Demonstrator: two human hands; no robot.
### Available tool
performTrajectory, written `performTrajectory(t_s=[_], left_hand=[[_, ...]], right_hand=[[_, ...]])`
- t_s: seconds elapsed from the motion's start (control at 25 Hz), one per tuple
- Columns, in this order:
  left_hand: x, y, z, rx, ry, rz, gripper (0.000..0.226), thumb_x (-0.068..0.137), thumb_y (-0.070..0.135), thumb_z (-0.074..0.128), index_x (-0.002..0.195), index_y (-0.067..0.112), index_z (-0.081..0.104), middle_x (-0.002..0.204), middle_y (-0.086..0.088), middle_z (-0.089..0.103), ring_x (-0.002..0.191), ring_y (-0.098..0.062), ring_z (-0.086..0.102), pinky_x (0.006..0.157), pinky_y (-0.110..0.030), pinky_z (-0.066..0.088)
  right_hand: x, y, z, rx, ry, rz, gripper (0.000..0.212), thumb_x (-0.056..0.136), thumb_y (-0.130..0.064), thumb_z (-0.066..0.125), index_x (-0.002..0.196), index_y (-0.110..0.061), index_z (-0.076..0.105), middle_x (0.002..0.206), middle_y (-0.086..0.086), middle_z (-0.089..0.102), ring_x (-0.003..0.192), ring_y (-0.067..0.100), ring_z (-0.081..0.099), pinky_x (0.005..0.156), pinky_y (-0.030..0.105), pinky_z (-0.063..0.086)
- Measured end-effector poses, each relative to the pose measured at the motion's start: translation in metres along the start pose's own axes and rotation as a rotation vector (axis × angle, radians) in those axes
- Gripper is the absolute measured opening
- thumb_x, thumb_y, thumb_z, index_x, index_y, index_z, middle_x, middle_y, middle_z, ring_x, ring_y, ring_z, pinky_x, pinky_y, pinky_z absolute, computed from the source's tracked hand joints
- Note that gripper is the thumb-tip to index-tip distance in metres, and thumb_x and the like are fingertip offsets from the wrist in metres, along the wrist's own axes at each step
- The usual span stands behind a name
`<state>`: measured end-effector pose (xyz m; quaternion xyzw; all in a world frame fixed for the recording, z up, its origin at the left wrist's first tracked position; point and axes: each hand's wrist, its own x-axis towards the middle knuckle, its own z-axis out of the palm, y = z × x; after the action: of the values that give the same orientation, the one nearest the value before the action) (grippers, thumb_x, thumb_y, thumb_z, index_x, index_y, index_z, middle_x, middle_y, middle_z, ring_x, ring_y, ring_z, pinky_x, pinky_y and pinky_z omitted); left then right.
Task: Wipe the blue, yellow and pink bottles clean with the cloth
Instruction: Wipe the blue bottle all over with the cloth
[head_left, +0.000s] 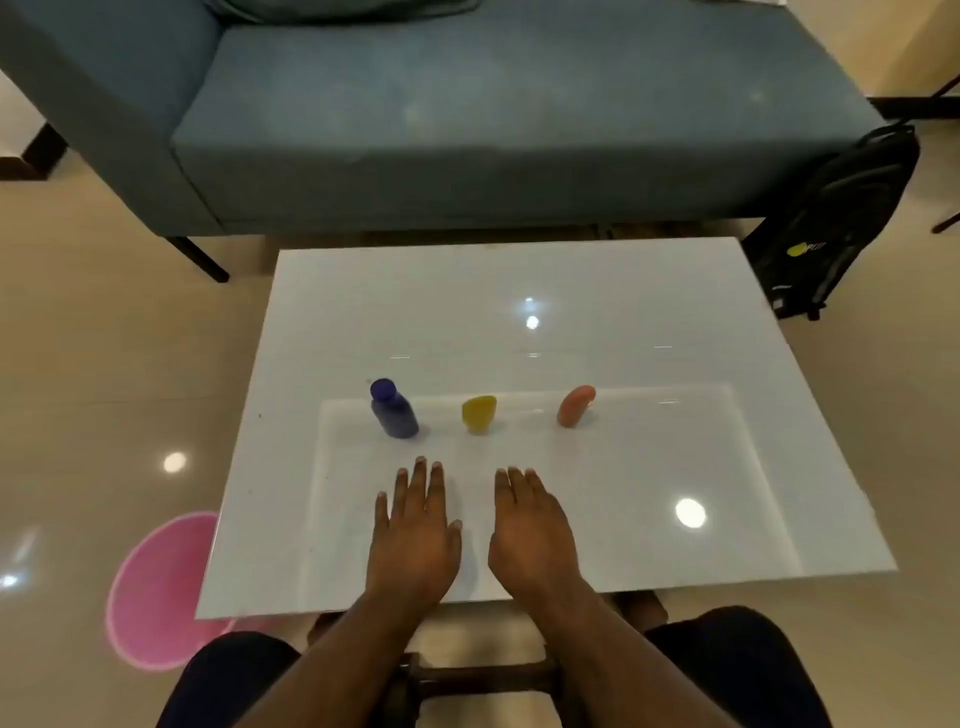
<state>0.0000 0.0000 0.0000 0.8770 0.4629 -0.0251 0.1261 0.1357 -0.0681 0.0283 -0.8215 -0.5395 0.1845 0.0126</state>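
We see both palms flat on the glossy white rectangular table (649, 322), fingers straight, holding nothing: left hand (414, 535), right hand (531, 535), side by side near the front edge. Beyond the fingertips, a row: dark blue plastic bottle (393, 409) on the left, small yellow bottle (479, 413) in the middle, pink bottle (575, 406) on the right, all apart. We can't make out a cloth. Grey-blue fabric sofa (441, 119) behind the table.

Pink mat (156, 587) (table-hidden edge)
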Motion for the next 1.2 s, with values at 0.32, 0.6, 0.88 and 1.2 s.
performTrajectory(t_s=[0.32, 0.6, 0.88, 1.2], left_hand=[[-0.038, -0.025, 0.016, -0.182, -0.171, -0.19, 0.063, 0.102, 0.025, 0.044, 0.158, 0.013, 0.017, 0.163, -0.01, 0.024, 0.149, -0.029, 0.025, 0.119, -0.043, 0.031], [-0.031, -0.031, 0.004, -0.44, -0.123, -0.33, 0.04, 0.092, 0.01, 0.058, 0.132, 0.012, 0.058, 0.127, -0.011, 0.062, 0.113, -0.026, 0.057, 0.088, -0.03, 0.049], [-0.013, -0.032, -0.021, -1.074, -0.268, -0.4, 0.017, 0.092, 0.005, 0.06, 0.104, 0.014, 0.067, 0.107, -0.007, 0.071, 0.1, -0.026, 0.068, 0.09, -0.042, 0.059], [0.009, -0.04, -0.041, -1.176, -0.257, -0.484, 0.019, 0.091, 0.014, 0.069, 0.109, 0.019, 0.066, 0.108, -0.008, 0.071, 0.1, -0.024, 0.067, 0.081, -0.033, 0.056]], right_hand=[[-0.045, -0.023, 0.028, 0.116, -0.034, -0.096, 0.048, 0.086, -0.017, 0.05, 0.133, -0.014, 0.044, 0.126, 0.007, 0.056, 0.109, 0.025, 0.052, 0.089, 0.036, 0.046], [-0.042, -0.018, 0.028, 0.361, -0.136, 0.043, 0.056, 0.087, -0.024, 0.052, 0.141, -0.017, 0.038, 0.136, 0.006, 0.051, 0.122, 0.022, 0.047, 0.103, 0.033, 0.04], [-0.013, -0.031, 0.004, 0.661, -0.11, 0.144, 0.061, 0.09, -0.031, 0.062, 0.144, -0.025, 0.033, 0.148, -0.002, 0.04, 0.13, 0.02, 0.043, 0.105, 0.032, 0.037], [0.003, -0.028, 0.001, 0.971, 0.076, 0.331, 0.032, 0.088, -0.017, 0.065, 0.115, -0.028, 0.052, 0.106, 0.004, 0.062, 0.088, 0.016, 0.061, 0.079, 0.037, 0.058]])
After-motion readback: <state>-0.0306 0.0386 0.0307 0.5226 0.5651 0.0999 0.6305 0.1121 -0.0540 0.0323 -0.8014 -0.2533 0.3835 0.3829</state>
